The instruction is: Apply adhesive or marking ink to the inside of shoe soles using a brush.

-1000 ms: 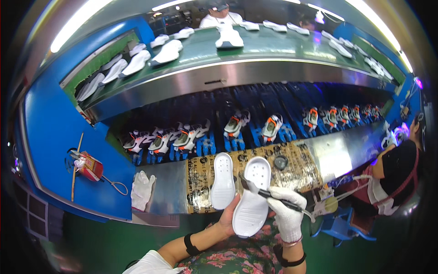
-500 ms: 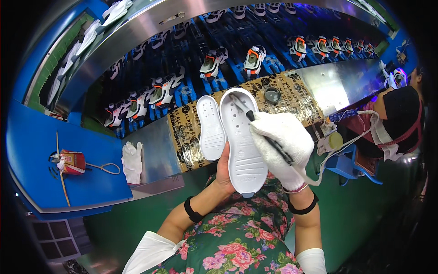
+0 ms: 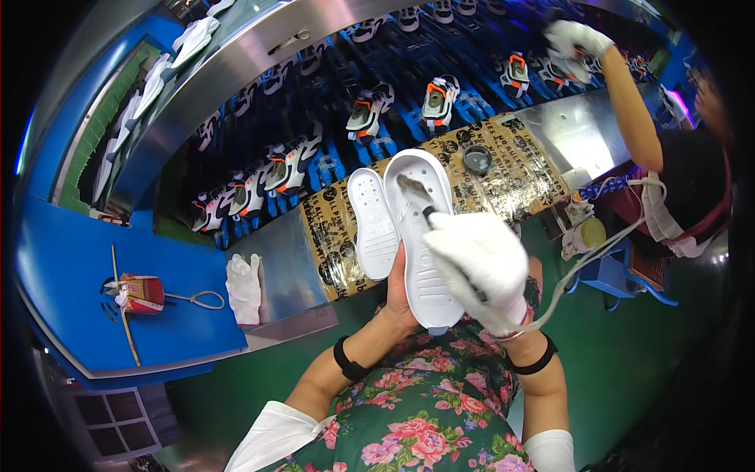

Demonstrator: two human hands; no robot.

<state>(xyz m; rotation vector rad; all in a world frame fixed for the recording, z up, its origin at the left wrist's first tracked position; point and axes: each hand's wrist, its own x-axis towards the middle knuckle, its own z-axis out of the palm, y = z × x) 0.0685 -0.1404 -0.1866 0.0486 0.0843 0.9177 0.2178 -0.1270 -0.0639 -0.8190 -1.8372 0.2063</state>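
Observation:
My bare left hand (image 3: 401, 295) grips a white shoe sole (image 3: 421, 236) by its left edge and holds it up, inner side facing me. In my right hand (image 3: 481, 271), which wears a white knit glove, is a dark-handled brush (image 3: 415, 189) with a pale tube running from its rear end. The brush's bristles touch the inside of the sole near its far end. A second white sole (image 3: 372, 224) lies just left of the held one, on cardboard (image 3: 334, 259) covered with printed tape.
A small round dark dish (image 3: 476, 160) sits on the cardboard. Shoe uppers (image 3: 370, 110) stand in rows on the blue conveyor beyond. A white glove (image 3: 244, 289) lies at left, near a red carton (image 3: 141, 294). At right, a co-worker's gloved hand (image 3: 578, 47) reaches over the conveyor.
The brush has moved from the sole's far rim down toward its middle. A co-worker's arm has come in over the conveyor at right. My view has shifted slightly.

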